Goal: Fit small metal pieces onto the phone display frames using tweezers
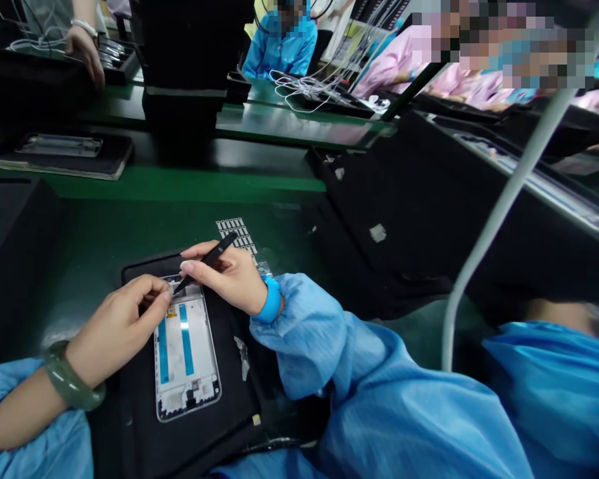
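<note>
Phone frame (186,349), top hidden by left hand (114,326)

No words, brands or numbers can be read anywhere in view. The sheet of small labels (234,234) beside the phone frame (187,349) shows only rows of marks too small to make out. The black tweezers (210,259) carry a faint pale mark near the grip, also unreadable, and the blue strips (186,339) on the frame show no legible print.

Right hand (232,283) pinches black tweezers (212,258) above a white phone frame (186,352)
</note>
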Action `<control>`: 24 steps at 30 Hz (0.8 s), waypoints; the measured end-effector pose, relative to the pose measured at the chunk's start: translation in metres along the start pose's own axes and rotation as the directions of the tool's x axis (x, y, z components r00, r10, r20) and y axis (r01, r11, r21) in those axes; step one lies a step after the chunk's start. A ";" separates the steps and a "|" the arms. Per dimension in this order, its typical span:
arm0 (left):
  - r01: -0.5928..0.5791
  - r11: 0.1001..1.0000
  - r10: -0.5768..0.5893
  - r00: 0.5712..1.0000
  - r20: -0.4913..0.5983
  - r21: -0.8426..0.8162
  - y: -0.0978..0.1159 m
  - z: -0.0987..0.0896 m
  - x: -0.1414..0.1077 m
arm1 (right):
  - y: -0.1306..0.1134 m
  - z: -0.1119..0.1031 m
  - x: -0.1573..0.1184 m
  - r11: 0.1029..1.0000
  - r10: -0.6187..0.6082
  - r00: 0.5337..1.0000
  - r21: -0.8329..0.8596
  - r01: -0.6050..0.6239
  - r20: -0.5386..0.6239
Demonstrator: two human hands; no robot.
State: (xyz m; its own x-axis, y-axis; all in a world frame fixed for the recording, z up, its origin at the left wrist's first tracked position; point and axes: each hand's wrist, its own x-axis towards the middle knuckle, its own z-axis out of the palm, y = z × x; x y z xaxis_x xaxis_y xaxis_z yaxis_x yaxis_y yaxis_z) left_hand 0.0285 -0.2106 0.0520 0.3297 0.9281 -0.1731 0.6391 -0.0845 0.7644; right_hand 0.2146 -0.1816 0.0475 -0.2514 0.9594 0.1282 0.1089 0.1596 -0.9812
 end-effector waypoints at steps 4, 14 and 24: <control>-0.009 0.999 0.010 1.000 -0.028 0.044 0.001 0.000 0.000 | 0.003 0.000 -0.001 0.993 -0.068 0.997 -0.095 0.065 -0.027; -0.030 0.993 0.042 0.994 -0.102 0.112 0.002 0.000 0.001 | -0.008 0.007 -0.007 0.900 -0.312 0.950 -0.321 0.296 0.002; 0.003 0.999 0.002 0.995 -0.102 0.048 -0.001 0.001 0.001 | -0.010 0.008 -0.007 0.946 -0.237 0.968 -0.244 0.211 -0.080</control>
State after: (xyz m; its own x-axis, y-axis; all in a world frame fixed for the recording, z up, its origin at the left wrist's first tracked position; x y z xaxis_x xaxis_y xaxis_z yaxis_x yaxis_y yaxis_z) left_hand 0.0288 -0.2102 0.0509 0.2585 0.9601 -0.1070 0.6728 -0.0994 0.7331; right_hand 0.2076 -0.1921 0.0550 -0.1921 0.9098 0.3678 0.2848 0.4104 -0.8663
